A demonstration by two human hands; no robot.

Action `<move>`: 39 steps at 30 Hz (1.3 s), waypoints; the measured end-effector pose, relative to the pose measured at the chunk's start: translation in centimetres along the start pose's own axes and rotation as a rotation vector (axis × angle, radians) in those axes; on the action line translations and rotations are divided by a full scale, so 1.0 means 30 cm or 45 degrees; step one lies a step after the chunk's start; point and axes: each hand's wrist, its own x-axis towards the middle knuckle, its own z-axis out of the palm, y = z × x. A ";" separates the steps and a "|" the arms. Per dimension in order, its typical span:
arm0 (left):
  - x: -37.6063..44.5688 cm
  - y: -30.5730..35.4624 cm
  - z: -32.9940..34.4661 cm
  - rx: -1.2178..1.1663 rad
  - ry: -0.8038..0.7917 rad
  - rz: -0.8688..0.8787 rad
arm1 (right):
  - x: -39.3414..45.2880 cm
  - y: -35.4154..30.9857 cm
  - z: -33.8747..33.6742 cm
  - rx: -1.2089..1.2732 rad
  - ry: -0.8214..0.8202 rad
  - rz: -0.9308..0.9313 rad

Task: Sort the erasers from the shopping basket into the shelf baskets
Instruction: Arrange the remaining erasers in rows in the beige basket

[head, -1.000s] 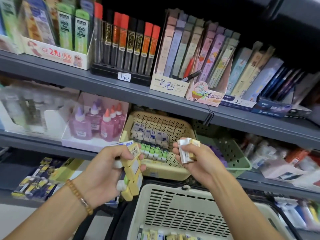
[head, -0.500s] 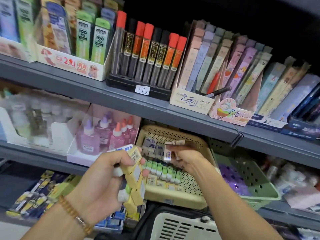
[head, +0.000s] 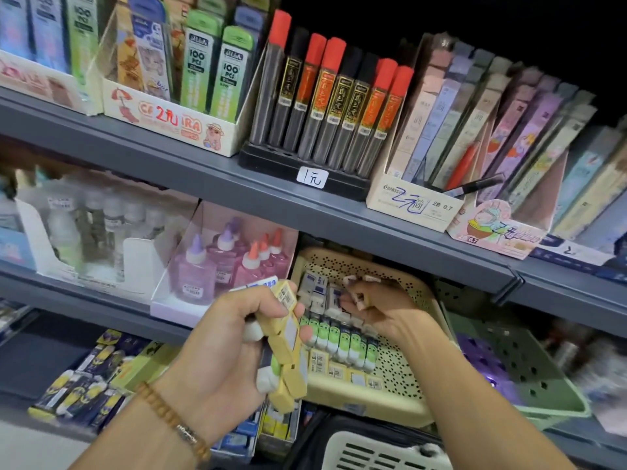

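1. Right hand (head: 373, 310) has pushed further into the beige shelf basket (head: 400, 395) since a moment ago, when it was still hovering at the rim with white erasers pinched in it. Left hand (head: 217, 351) has barely budged.
2. Closest to the camera, bottom edge: the cream shopping basket (head: 383, 452) with its slotted wall, only a sliver showing, dark handle arching over it.
3. Next up, the left hand with a beaded bracelet (head: 173, 422) on the wrist. It's clamped round a stack of yellow-sleeved erasers (head: 288, 351), thumb on top, with a couple of white ends and a green one poking out the side. That stack covers the front left corner of the beige basket.
4. The right hand is inside the beige basket, fingers curled down onto the blue-and-white erasers (head: 315, 290) in the back row. Looks like it's still pinching some, but honestly it's too blurry to tell what's between the fingers.
5. In front of that hand, a row of green-sleeved erasers (head: 339, 344), then small yellow ones (head: 336, 368) along the front wall.
6. Just right of it, a green basket (head: 529, 378) with purple stuff inside, blurry.
7. Left of the beige one, pink glue bottles (head: 224, 262) in a display box.
8. Shelf above: lead tubes (head: 336, 106) with red and black caps, tag reading 1元.
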 end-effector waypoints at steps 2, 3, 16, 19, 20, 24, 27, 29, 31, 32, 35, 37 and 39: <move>0.003 -0.004 0.000 -0.006 0.011 0.000 | -0.009 -0.002 -0.022 -0.009 0.034 0.011; 0.004 -0.006 0.001 -0.007 0.017 -0.005 | -0.013 -0.002 -0.031 -0.055 0.057 -0.004; 0.015 -0.013 0.012 0.015 0.055 -0.014 | 0.033 0.042 -0.024 -0.552 0.105 -0.202; 0.017 -0.012 0.012 0.009 0.058 -0.008 | 0.027 0.042 -0.041 -0.488 0.144 -0.212; 0.019 -0.013 0.010 0.007 0.059 -0.011 | 0.023 0.040 -0.051 -0.463 0.172 -0.221; 0.026 -0.013 0.009 -0.008 0.049 -0.027 | -0.024 0.032 -0.099 -0.487 0.240 -0.268; 0.030 -0.011 0.014 -0.016 0.039 -0.025 | -0.094 0.031 -0.131 -0.512 0.061 -0.309; 0.039 -0.012 0.017 -0.005 0.037 -0.031 | -0.145 0.042 -0.150 -0.637 -0.032 -0.274; 0.046 -0.012 0.020 -0.005 0.037 -0.032 | -0.185 0.059 -0.160 -0.725 -0.189 -0.199; 0.048 -0.012 0.021 -0.008 0.030 -0.028 | -0.202 0.067 -0.161 -0.747 -0.271 -0.169; 0.051 -0.015 0.025 -0.024 0.018 -0.012 | -0.216 0.074 -0.173 -0.850 -0.362 -0.172; 0.055 -0.018 0.024 -0.034 0.009 0.000 | -0.216 0.073 -0.182 -0.950 -0.337 -0.185; 0.058 -0.023 0.025 -0.061 -0.018 0.012 | -0.222 0.077 -0.178 -1.041 -0.361 -0.142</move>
